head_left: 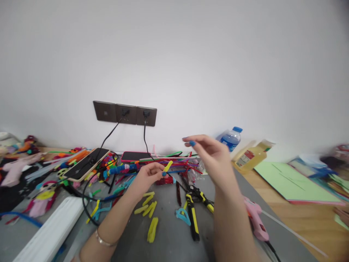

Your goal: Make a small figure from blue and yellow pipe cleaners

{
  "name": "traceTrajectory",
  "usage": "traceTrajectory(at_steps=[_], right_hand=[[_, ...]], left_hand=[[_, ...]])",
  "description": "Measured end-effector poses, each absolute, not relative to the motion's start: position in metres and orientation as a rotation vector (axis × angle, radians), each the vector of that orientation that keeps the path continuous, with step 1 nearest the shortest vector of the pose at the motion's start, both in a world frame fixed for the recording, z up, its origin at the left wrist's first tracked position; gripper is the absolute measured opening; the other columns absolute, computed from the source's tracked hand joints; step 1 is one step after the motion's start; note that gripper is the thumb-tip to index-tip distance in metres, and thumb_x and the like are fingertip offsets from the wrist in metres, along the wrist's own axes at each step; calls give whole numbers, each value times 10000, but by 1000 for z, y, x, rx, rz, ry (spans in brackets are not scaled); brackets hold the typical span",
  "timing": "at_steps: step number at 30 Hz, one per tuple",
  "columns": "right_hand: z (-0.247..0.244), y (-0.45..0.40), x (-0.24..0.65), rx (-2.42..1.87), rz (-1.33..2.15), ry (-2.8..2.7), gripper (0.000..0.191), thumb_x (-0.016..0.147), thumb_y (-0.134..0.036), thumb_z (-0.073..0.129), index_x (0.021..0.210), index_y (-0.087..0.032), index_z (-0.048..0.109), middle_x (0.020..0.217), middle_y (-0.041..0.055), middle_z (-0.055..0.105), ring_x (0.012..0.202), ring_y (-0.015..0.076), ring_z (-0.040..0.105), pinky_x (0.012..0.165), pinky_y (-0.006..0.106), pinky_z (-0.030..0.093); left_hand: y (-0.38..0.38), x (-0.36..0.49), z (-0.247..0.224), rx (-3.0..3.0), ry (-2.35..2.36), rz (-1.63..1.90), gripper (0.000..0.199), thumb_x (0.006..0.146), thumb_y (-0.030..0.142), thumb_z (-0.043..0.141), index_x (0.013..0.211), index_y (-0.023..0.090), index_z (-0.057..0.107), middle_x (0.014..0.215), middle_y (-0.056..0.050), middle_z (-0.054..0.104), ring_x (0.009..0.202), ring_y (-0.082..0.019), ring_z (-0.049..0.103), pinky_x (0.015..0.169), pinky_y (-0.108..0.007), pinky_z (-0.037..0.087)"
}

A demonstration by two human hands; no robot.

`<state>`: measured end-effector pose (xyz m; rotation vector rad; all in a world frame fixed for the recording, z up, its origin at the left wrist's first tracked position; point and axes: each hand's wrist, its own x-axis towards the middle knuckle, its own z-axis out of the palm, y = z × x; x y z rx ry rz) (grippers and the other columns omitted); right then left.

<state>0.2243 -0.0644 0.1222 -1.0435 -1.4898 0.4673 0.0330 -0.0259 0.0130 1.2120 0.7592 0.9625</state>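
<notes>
A grey mat (170, 251) covers much of the wooden bench (324, 220), its back edge running along the wall. Beyond the mat's right edge, pale green sheets (294, 185) lie flat on the wood. A long white case (51, 231) slants across the mat's left part. The right hand (211, 151) is raised above the mat, nearer its right edge, fingers loosely bent and thumb close to them; whether anything thin lies between the tips, I cannot tell. The left hand (148, 176) is over the middle of the mat, nearly closed, pinching a short yellow strip between thumb and fingers.

A yellow bottle (251, 158) stands near the mat's back right corner. A pale-rimmed phone (87, 163) lies toward the back edge, left of the left hand. A pink glue gun (256, 220) rests just inside the right edge, and black-and-yellow pliers (193, 218) lie between the forearms. Left of the pliers is a folded yellow piece (152, 230), with smaller yellow pieces (147, 204) just behind it. The pinched yellow strip (168, 166) points up from the left fingertips.
</notes>
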Motion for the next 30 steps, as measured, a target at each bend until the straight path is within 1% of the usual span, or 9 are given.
traceTrajectory(at_steps=[3, 6, 9, 13, 16, 18, 22, 27, 30], right_hand=[[142, -96, 239, -1052, 291, -1412, 167, 911, -313, 581, 926, -213, 714, 944, 53, 728, 837, 178, 671, 796, 345, 528], [138, -120, 257, -1225, 258, -1478, 222, 912, -366, 557, 1005, -224, 701, 1059, 74, 706, 932, 200, 664, 827, 360, 527], [103, -135, 274, -1522, 324, -1539, 366, 874, -430, 554, 1173, -236, 638, 1284, 104, 609, 1040, 238, 644, 865, 403, 527], [33, -156, 279, -2016, 245, -1477, 452, 797, -383, 574, 1196, -176, 619, 1225, 151, 626, 1188, 328, 568, 1007, 484, 437], [-7, -173, 261, -2146, 302, -1531, 483, 828, -338, 523, 1271, -150, 565, 1215, 160, 627, 1157, 308, 593, 977, 429, 452], [-20, -181, 245, -2270, 195, -1553, 571, 795, -356, 579, 1321, -141, 525, 1237, 177, 608, 1160, 350, 572, 966, 467, 436], [-17, -185, 225, -2368, 58, -1613, 729, 753, -392, 642, 1406, -146, 429, 1318, 191, 542, 1242, 384, 481, 1016, 522, 354], [13, -177, 229, -2487, 333, -1686, 830, 717, -272, 643, 1466, -137, 310, 1271, 197, 517, 1184, 382, 486, 872, 456, 438], [28, -170, 239, -2484, 445, -1816, 770, 669, -198, 632, 1391, -105, 382, 1250, 219, 496, 1156, 392, 486, 830, 425, 436]], left_hand=[[-25, 33, 13, 1193, 745, 987, 336, 671, 402, 799, 790, 186, 571, 668, 22, 642, 758, -171, 679, 618, -212, 424], [-24, 32, 12, 1174, 710, 999, 370, 682, 426, 784, 779, 198, 509, 722, 12, 667, 746, -157, 669, 618, -214, 437], [-23, 31, 10, 1188, 725, 992, 372, 694, 435, 768, 813, 195, 510, 794, -22, 711, 692, -135, 640, 635, -232, 459], [-19, 30, 8, 1203, 739, 987, 394, 665, 429, 783, 816, 193, 506, 843, -41, 729, 672, -119, 617, 624, -223, 456], [-17, 29, 8, 1222, 752, 1007, 383, 650, 409, 785, 808, 192, 511, 861, -51, 733, 703, -126, 615, 606, -214, 444], [-16, 28, 7, 1237, 767, 1015, 362, 653, 401, 769, 782, 192, 503, 853, -52, 730, 711, -130, 614, 603, -214, 441], [-14, 28, 4, 1254, 810, 1035, 304, 655, 374, 725, 741, 194, 496, 812, -32, 706, 695, -129, 601, 591, -215, 434], [-12, 28, 2, 1244, 852, 1050, 265, 639, 353, 697, 731, 193, 508, 761, -20, 684, 653, -122, 579, 575, -213, 422], [-13, 27, 3, 1235, 849, 1044, 235, 660, 335, 681, 747, 190, 518, 787, -25, 690, 656, -120, 583, 587, -215, 430]])
